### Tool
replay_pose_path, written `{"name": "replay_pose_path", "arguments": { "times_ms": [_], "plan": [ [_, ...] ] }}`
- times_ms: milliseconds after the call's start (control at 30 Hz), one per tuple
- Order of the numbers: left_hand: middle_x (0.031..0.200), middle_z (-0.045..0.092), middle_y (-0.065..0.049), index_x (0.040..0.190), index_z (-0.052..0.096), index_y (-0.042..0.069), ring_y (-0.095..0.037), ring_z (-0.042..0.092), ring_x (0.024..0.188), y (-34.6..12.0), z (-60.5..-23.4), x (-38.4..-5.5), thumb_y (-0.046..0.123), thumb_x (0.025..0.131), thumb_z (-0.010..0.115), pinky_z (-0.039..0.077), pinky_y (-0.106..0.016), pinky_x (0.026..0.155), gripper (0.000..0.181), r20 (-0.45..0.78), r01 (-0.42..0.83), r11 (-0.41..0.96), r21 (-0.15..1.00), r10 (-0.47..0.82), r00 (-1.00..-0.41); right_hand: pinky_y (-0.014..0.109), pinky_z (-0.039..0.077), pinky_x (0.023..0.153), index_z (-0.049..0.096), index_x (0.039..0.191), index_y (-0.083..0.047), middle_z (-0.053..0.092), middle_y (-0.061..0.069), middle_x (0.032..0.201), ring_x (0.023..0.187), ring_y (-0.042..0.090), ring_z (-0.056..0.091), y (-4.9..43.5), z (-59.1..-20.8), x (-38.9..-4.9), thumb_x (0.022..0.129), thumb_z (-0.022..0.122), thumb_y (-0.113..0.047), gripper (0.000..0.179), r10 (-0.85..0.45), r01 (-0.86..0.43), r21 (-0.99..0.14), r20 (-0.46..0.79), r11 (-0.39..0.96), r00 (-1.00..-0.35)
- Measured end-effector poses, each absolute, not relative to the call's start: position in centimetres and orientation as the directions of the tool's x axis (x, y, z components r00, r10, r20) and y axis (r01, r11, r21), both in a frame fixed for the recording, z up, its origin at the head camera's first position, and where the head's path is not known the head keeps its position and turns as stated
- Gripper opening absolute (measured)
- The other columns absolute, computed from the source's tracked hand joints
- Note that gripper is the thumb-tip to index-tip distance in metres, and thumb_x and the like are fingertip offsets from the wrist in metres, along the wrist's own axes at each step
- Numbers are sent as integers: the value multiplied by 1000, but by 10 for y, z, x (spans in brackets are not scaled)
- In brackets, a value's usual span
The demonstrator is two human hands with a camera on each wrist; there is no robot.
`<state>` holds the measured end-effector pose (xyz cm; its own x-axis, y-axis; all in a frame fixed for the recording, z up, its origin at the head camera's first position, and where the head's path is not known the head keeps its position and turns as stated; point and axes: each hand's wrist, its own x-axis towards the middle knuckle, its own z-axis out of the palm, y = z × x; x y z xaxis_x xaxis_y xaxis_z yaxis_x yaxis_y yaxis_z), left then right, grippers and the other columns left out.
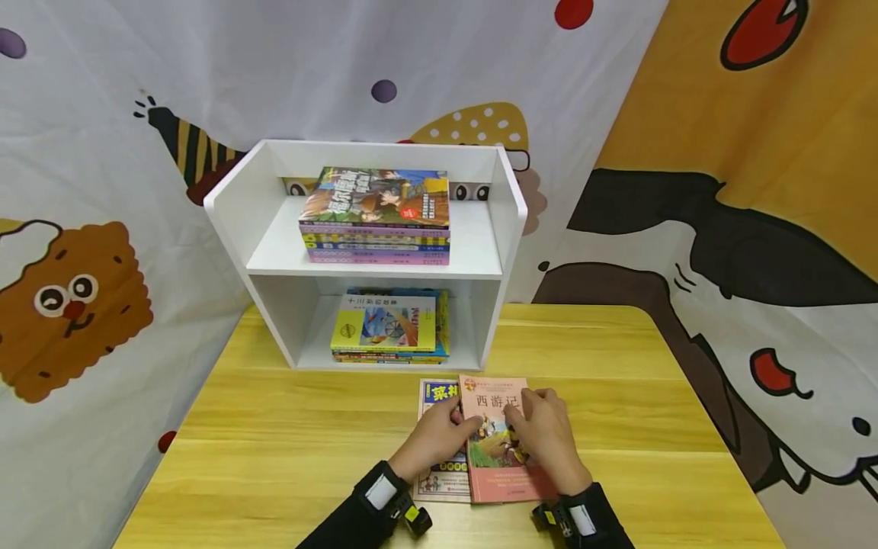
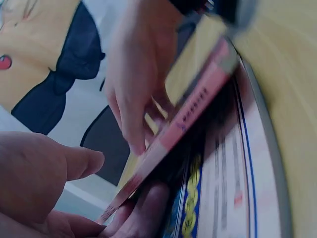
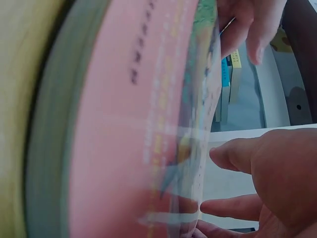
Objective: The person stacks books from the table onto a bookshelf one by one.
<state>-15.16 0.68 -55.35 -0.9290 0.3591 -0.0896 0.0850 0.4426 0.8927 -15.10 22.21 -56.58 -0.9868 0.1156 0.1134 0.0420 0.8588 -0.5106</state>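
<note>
A pink storybook (image 1: 504, 484) lies tilted over a whitish book with blue and yellow lettering (image 1: 442, 488) on the table. In the left wrist view, a dark gap shows between the pink spine (image 2: 183, 119) and the book below. My left hand (image 1: 437, 436) holds the spine side, fingers reaching under it and thumb above the cover. At the opposite edge, my right hand (image 1: 549, 435) grips the pink book, its thumb over the cover and other fingers past the edge. The right wrist view shows right fingertips right at the glossy pink cover (image 3: 124, 124).
Behind the books stands a white two-tier shelf (image 1: 274, 244). Its upper tier holds a stack of books (image 1: 377, 202), its lower tier another stack topped by a yellow book (image 1: 384, 324). The wooden table (image 1: 274, 435) ends near a printed cloth backdrop (image 1: 206, 69).
</note>
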Motion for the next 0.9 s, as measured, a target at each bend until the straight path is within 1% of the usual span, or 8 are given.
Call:
{"name": "replay_pose_path", "arguments": {
  "times_ms": [100, 200, 300, 400, 533, 667, 800, 900],
  "plan": [
    [79, 56, -9, 115, 54, 11, -17, 52, 58, 9, -553, -151, 43, 88, 61, 42, -32, 49, 42, -132, 21, 385, 923, 367, -921, 54, 45, 84, 58, 124, -2, 53, 21, 116, 105, 35, 47, 219, -566, -152, 85, 64, -41, 56, 115, 27, -531, 133, 847, -984],
    [101, 58, -12, 134, 38, 12, -18, 56, 81, 11, -554, -150, 37, 86, 63, 48, -39, 66, 59, -119, 13, 361, 932, 343, -932, 50, 47, 79, 58, 125, -4, 54, 18, 113, 99, 31, 51, 215, -565, -154, 85, 63, -41, 54, 113, 19, -557, 135, 830, -984],
    [123, 54, -13, 146, 18, 16, -20, 52, 104, 13, -556, -150, 28, 87, 63, 46, -47, 85, 75, -78, 41, 350, 936, 318, -945, 44, 48, 73, 57, 127, -7, 55, 15, 111, 92, 26, 52, 211, -563, -155, 86, 62, -43, 55, 114, 28, -576, 114, 817, -987],
    [130, 50, -11, 146, 18, 18, -21, 48, 112, 12, -556, -151, 21, 88, 62, 43, -49, 92, 73, -44, 70, 358, 931, 299, -953, 40, 46, 67, 53, 131, -7, 55, 14, 110, 86, 24, 51, 209, -563, -155, 86, 61, -45, 59, 119, 45, -589, 88, 807, -989],
    [130, 49, -7, 145, 20, 23, -18, 48, 112, 6, -550, -152, 21, 88, 62, 44, -48, 91, 71, -15, 84, 343, 936, 277, -961, 37, 47, 65, 40, 141, -11, 56, 12, 109, 82, 22, 53, 209, -562, -155, 88, 57, -49, 68, 120, 44, -661, 71, 749, -990],
    [122, 54, -5, 144, 22, 24, -15, 52, 105, -2, -530, -151, 19, 90, 60, 46, -46, 86, 67, 59, 139, 300, 944, 262, -963, 36, 52, 67, 30, 145, -24, 57, 8, 114, 86, 19, 58, 209, -555, -155, 88, 52, -58, 71, 113, 63, -802, 6, 593, -994],
    [114, 60, -10, 144, 22, 17, -19, 58, 97, -13, -492, -146, 11, 91, 58, 47, -48, 84, 64, 113, 163, 181, 970, 256, -960, 38, 55, 67, 35, 140, -33, 60, 9, 114, 86, 22, 61, 207, -543, -152, 86, 51, -61, 63, 61, 129, -930, -115, 344, -991],
    [110, 62, -16, 145, 19, 14, -24, 61, 93, -23, -464, -140, 7, 92, 55, 47, -50, 84, 65, 130, 155, 80, 985, 258, -957, 41, 56, 64, 43, 135, -32, 61, 13, 109, 85, 28, 63, 205, -532, -148, 87, 52, -58, 55, 1, 143, -971, -146, 193, -989]
  ]
}}
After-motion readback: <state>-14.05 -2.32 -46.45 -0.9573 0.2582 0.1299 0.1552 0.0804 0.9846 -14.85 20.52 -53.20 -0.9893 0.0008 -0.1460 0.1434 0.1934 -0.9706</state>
